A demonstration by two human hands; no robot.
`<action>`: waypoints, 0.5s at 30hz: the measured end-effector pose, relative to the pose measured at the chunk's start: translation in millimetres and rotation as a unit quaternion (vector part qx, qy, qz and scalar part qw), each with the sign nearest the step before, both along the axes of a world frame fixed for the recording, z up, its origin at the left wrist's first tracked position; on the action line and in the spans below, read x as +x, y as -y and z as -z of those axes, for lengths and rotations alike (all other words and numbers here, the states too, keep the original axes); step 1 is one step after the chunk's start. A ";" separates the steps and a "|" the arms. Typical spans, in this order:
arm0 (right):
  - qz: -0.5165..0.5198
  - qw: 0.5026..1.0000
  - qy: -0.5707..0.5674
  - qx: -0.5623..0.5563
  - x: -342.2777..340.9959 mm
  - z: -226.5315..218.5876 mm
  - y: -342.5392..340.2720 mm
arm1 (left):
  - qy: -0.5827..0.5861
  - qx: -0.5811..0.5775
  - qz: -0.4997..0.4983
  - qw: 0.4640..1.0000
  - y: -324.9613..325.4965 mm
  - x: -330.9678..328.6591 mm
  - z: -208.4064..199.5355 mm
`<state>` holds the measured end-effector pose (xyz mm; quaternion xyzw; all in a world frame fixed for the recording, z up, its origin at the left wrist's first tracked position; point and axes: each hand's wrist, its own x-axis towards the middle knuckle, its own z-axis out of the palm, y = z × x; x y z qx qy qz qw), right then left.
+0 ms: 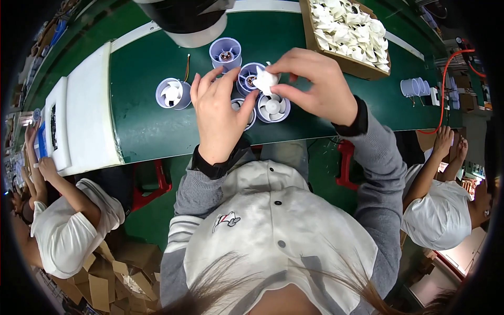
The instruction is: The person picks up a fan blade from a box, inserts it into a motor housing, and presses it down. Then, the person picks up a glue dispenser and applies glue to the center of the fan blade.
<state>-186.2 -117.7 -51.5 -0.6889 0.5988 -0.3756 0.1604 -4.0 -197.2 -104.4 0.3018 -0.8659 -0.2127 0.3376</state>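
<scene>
My right hand pinches a white fan impeller between thumb and fingers. The impeller is over a light purple cylindrical housing with a copper-wound motor core inside. My left hand has its fingers apart beside that housing; whether its fingertips touch a housing is unclear. Just behind it stands another purple housing, its motor core showing and no impeller in it. Closer to me, one housing contains a white impeller, and a second is partly covered by my left thumb. A further housing with an impeller stands to the left.
A cardboard box piled with white impellers stands at the back right of the green table. A black and white cylindrical fixture overhangs the back. White foam sheets lie left. More purple housings stand far right. People work on both sides.
</scene>
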 end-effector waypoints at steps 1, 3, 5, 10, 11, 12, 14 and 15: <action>-0.024 0.998 -0.063 -0.008 -1.7 2.6 10.7 | -0.006 0.004 -0.001 1.000 0.0 -0.4 1.3; -0.041 0.994 -0.103 0.009 -4.1 2.0 25.0 | -0.012 0.007 -0.005 1.000 0.2 -0.9 2.8; -0.070 0.979 -0.184 0.044 -2.9 0.2 34.8 | -0.013 0.006 -0.006 1.000 0.4 -1.3 3.7; -0.090 0.964 -0.243 0.063 3.1 1.2 44.3 | -0.001 0.016 -0.008 1.000 0.0 -1.0 2.4; -0.089 0.960 -0.256 0.077 4.0 3.7 44.7 | -0.001 0.016 -0.008 1.000 0.1 -1.6 2.3; -0.087 0.955 -0.268 0.092 5.0 6.3 45.0 | -0.003 0.014 -0.006 1.000 0.2 -2.2 2.2; -0.087 0.950 -0.281 0.108 7.8 7.6 45.7 | -0.006 0.011 -0.002 1.000 -0.7 -2.9 2.0; -0.082 0.946 -0.288 0.122 10.2 7.0 46.2 | -0.006 0.012 -0.002 1.000 -0.9 -3.1 0.9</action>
